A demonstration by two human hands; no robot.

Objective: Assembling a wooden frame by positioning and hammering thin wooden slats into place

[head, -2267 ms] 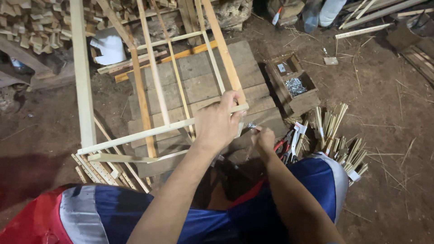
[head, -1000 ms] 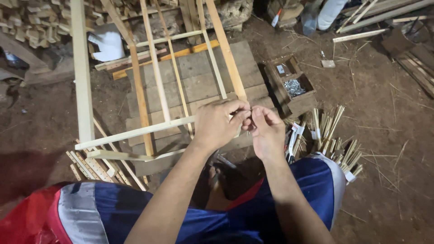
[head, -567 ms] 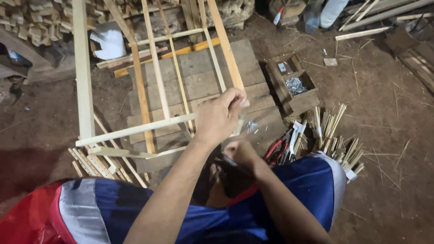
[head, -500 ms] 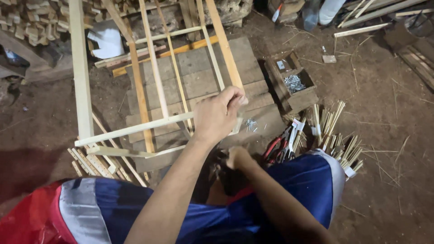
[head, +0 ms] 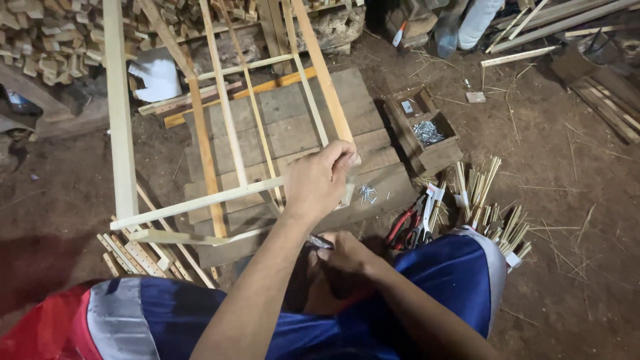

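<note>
Two hands: left hand (head: 319, 179) grip closed on wooden frame (head: 200, 200) (right hand (head: 347, 252) curled, contents unclear).

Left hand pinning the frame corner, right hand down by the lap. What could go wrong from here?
1. The left hand alone steadies the wooden frame at one corner; the long, light frame may pivot or slip if that grip loosens.
2. Loose nails lie on the pallet right beside that hand and near the knee; they could likely prick skin or scatter.
3. The right hand holds something small low in shadow; what it is cannot be told, so fumbling looks possible.
</note>
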